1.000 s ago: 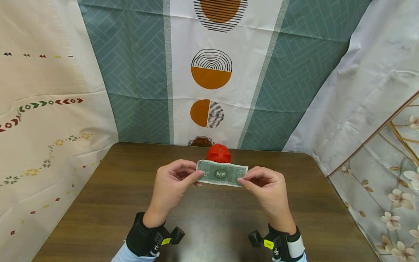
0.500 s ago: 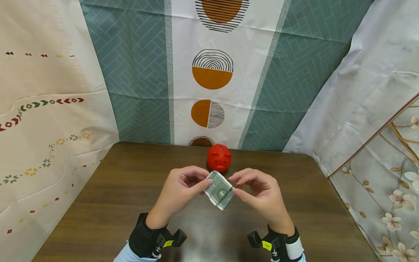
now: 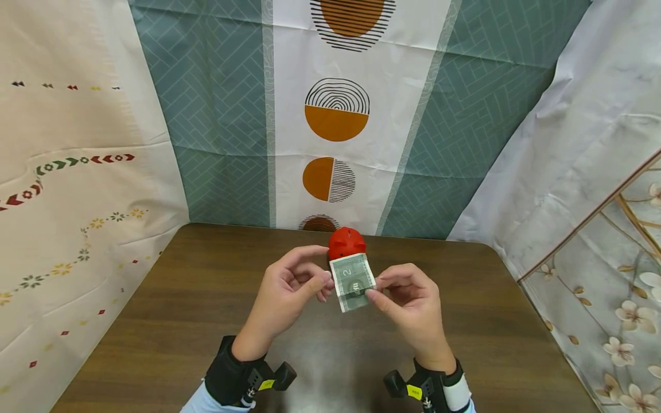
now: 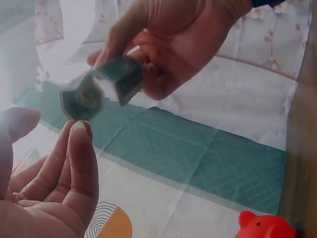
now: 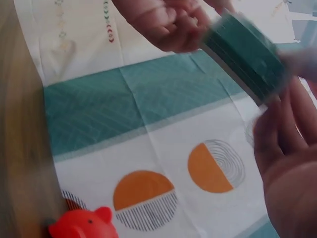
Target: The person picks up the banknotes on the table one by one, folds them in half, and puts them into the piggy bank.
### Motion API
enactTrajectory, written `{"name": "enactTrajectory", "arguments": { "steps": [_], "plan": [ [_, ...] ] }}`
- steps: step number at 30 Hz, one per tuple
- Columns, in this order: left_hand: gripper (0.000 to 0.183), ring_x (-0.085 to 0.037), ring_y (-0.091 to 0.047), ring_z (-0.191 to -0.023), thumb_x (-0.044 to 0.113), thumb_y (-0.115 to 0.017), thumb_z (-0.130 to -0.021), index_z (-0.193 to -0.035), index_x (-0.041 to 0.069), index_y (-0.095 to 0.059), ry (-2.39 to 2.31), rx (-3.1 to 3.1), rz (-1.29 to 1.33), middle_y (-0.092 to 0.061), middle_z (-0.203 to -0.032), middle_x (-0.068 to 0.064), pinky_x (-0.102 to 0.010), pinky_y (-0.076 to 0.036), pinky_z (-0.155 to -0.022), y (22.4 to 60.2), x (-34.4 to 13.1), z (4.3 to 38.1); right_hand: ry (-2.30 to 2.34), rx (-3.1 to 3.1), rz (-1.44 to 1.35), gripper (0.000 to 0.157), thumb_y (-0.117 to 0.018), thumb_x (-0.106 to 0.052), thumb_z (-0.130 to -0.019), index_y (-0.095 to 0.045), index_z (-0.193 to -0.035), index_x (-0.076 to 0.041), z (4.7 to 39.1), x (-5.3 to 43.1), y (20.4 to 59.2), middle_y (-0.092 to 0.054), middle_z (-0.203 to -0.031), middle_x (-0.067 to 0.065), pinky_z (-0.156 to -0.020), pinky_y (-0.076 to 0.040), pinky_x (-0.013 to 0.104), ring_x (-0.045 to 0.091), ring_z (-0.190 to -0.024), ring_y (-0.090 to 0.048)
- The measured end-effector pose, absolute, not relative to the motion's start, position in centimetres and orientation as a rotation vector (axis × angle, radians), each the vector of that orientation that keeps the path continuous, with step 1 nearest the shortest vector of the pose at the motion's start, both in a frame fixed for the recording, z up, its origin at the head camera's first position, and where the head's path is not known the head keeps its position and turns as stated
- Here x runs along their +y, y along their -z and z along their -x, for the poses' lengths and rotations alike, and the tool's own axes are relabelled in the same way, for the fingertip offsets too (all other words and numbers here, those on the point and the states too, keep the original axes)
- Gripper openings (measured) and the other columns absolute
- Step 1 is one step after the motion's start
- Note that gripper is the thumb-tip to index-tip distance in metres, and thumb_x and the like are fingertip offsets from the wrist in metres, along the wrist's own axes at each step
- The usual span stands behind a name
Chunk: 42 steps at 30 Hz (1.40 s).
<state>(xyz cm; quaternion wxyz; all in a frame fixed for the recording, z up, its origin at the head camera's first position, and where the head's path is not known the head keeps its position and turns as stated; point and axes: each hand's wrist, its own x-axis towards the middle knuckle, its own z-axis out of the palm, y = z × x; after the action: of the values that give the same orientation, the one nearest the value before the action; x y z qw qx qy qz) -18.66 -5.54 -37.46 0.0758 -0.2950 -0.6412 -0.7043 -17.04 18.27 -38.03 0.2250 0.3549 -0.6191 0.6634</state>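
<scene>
Toward the desk's far edge (image 3: 423, 245), we're pinching the banknote (image 3: 353, 275) in our right fingers (image 3: 400, 272), left fingers (image 3: 306, 253) loosely parted, ideally aligning its corners.

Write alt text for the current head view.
A person's right hand pinches a folded green banknote above a brown table, the left hand close beside it. Beyond the note, a red piggy bank stands near the table's far edge, before a patterned cloth.

One left hand (image 3: 284, 295), one right hand (image 3: 412, 298), one banknote (image 3: 352, 278) and one red piggy bank (image 3: 347, 242) show near mid-frame in the head view; two wrist cameras (image 3: 285, 376), lower centre; four printed circles (image 3: 337, 125), upper centre; one wooden tabletop (image 3: 206, 281).
</scene>
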Motion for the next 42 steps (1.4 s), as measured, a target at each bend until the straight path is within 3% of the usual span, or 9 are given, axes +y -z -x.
{"name": "enactTrajectory", "arguments": {
  "steps": [6,12,19,24,27,34,42],
  "plan": [
    [0.050,-0.020,-0.069,-0.081,-0.001,-0.076,-0.089,-0.134,0.008,-0.057,2.105,-1.917,0.867,-0.073,-0.092,-0.017,-0.030,-0.061,-0.076,37.6,-5.0,18.3,-1.882,-1.641,-0.757,0.028,-0.071,0.018,-0.083,-0.060,-0.107,0.009,16.8,17.0,38.3,-0.076,-0.092,-0.003,-0.059,-0.055,0.019,0.010,-0.076,-0.068],
    [0.037,-0.016,-0.068,-0.083,0.002,-0.079,-0.087,-0.122,0.004,-0.066,1.977,-1.922,0.798,-0.074,-0.091,-0.009,-0.027,-0.060,-0.075,37.6,-4.5,17.9,-1.853,-1.737,-0.559,0.027,-0.076,0.013,-0.083,-0.063,-0.106,0.010,16.5,15.9,38.5,-0.074,-0.083,-0.005,-0.056,-0.055,0.021,0.009,-0.068,-0.066],
    [0.020,-0.015,-0.064,-0.078,0.003,-0.081,-0.086,-0.106,0.006,-0.076,1.879,-1.946,0.804,-0.072,-0.087,-0.008,-0.025,-0.059,-0.069,37.7,-4.5,18.1,-1.761,-1.819,-0.587,0.029,-0.078,0.012,-0.081,-0.073,-0.109,0.006,16.4,16.0,38.4,-0.076,-0.087,0.000,-0.059,-0.057,0.021,0.009,-0.069,-0.067],
    [0.016,-0.012,-0.061,-0.075,0.007,-0.082,-0.085,-0.101,0.010,-0.080,1.761,-1.971,0.836,-0.074,-0.088,-0.003,-0.020,-0.051,-0.059,37.5,-4.7,18.1,-1.682,-1.863,-0.747,0.027,-0.079,0.011,-0.081,-0.075,-0.107,0.005,16.6,16.6,38.1,-0.073,-0.086,0.009,-0.059,-0.056,0.020,0.012,-0.072,-0.064],
    [0.014,-0.012,-0.062,-0.076,0.008,-0.083,-0.085,-0.098,0.010,-0.081,1.733,-1.944,0.872,-0.074,-0.089,-0.001,-0.021,-0.051,-0.060,37.4,-4.8,18.2,-1.650,-1.877,-0.828,0.027,-0.078,0.013,-0.081,-0.076,-0.106,0.003,16.8,16.9,38.0,-0.068,-0.082,0.011,-0.059,-0.054,0.020,0.013,-0.073,-0.061],
    [0.004,-0.013,-0.061,-0.081,0.008,-0.080,-0.089,-0.092,0.010,-0.077,1.739,-1.951,0.926,-0.066,-0.091,-0.002,-0.025,-0.055,-0.071,37.5,-4.7,18.2,-1.641,-1.912,-0.871,0.025,-0.074,0.016,-0.082,-0.076,-0.096,-0.004,16.8,17.0,37.7,-0.064,-0.087,0.009,-0.062,-0.055,0.023,0.016,-0.076,-0.060],
    [0.004,-0.015,-0.060,-0.077,0.013,-0.076,-0.093,-0.096,0.011,-0.075,1.909,-2.142,0.803,-0.074,-0.089,-0.005,-0.024,-0.054,-0.064,37.3,-4.8,18.0,-1.739,-2.130,-0.674,0.009,-0.072,0.001,-0.092,-0.073,-0.097,-0.006,16.6,16.9,37.7,-0.069,-0.085,0.002,-0.059,-0.055,0.027,0.016,-0.071,-0.059]
  ]
}}
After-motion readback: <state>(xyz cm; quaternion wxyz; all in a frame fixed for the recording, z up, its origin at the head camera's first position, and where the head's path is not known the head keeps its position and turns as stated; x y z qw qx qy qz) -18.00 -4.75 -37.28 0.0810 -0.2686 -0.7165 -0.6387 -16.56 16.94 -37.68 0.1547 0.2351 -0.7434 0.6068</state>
